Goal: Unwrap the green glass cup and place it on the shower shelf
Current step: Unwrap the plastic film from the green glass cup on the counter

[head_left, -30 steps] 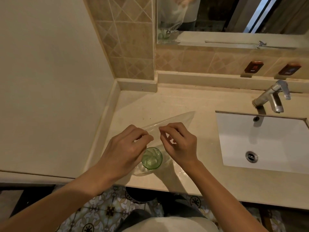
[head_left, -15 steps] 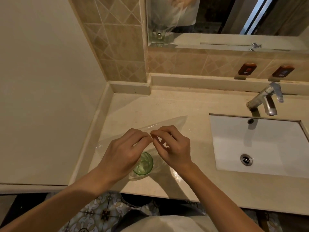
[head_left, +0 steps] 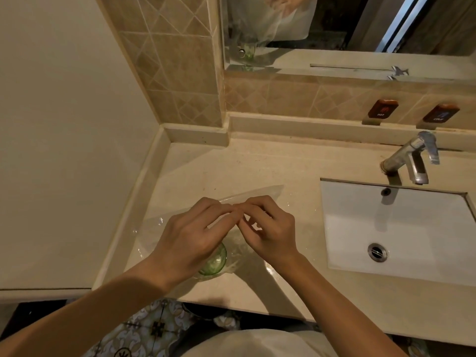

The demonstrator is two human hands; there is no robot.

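Progress: early; cup (head_left: pixel 215 261) not yet out of the wrap (head_left: pixel 255 195), shower shelf not in view.
Cup: upright near the table's (head_left: pixel 257 161) front edge, toward its left corner, partly hidden under the left hand (head_left: pixel 190 235).
Left hand: fingers (head_left: pixel 221 210) pinch the wrap's top edge.
Right hand (head_left: pixel 268 228): fingers pinch the same edge, tips touching the left's.
Cup vs fingers: below them, apart.
Left to do: open wrap, lift cup out, carry it to the shelf.
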